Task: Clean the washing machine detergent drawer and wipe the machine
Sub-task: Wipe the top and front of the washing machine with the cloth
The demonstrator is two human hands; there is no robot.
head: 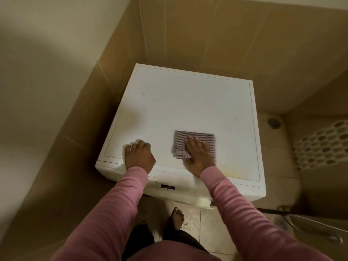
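Note:
A white washing machine [188, 102] stands in a tiled corner, seen from above. A folded cloth with red and white stripes [203, 141] lies flat on the front right of its top. My right hand [197, 154] presses flat on the cloth, fingers spread over its near half. My left hand [139, 157] rests near the front left edge of the top with its fingers curled under, holding nothing. The detergent drawer front [111, 167] at the machine's upper left looks pushed in. A yellowish stain [233, 173] marks the top near the front right edge.
Brown tiled walls [207, 34] close in behind and to the left of the machine. A white perforated basket [323, 146] sits at the right. My bare foot [176, 219] stands on the tile floor in front of the machine door. A metal hose [310, 228] lies lower right.

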